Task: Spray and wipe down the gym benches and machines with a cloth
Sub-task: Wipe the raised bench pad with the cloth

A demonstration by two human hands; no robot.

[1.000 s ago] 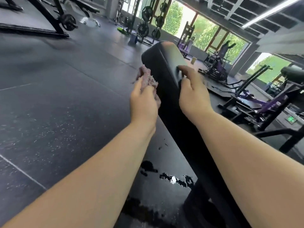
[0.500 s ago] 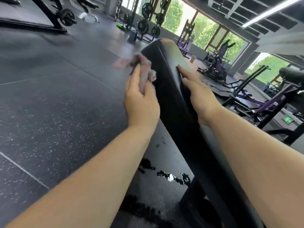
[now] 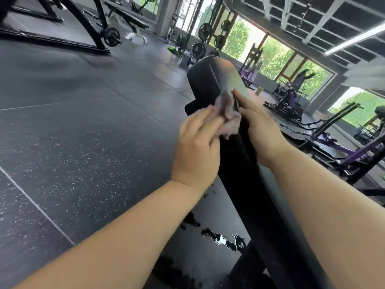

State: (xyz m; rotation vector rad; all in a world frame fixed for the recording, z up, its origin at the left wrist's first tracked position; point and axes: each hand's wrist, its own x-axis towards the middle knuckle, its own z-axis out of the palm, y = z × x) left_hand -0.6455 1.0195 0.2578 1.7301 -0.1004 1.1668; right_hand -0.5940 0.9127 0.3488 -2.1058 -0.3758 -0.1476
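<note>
A black padded bench (image 3: 210, 80) runs away from me, its pad tilted on edge. My left hand (image 3: 195, 149) holds a crumpled pinkish-grey cloth (image 3: 228, 119) against the pad's left side and top edge. My right hand (image 3: 262, 132) rests on the pad's right side with fingers straight, its fingertips next to the cloth. No spray bottle is in view.
Dark speckled rubber floor (image 3: 73, 122) spreads to the left. A black rack with weight plates (image 3: 110, 37) stands far left. Plate trees (image 3: 203, 38) stand by the windows. Purple machines (image 3: 341, 147) crowd the right. Worn patches mark the black platform (image 3: 220, 238) below the bench.
My left hand has swung the cloth from the left side of the pad in onto its upper edge, beside my right fingertips. The view has tilted a little.
</note>
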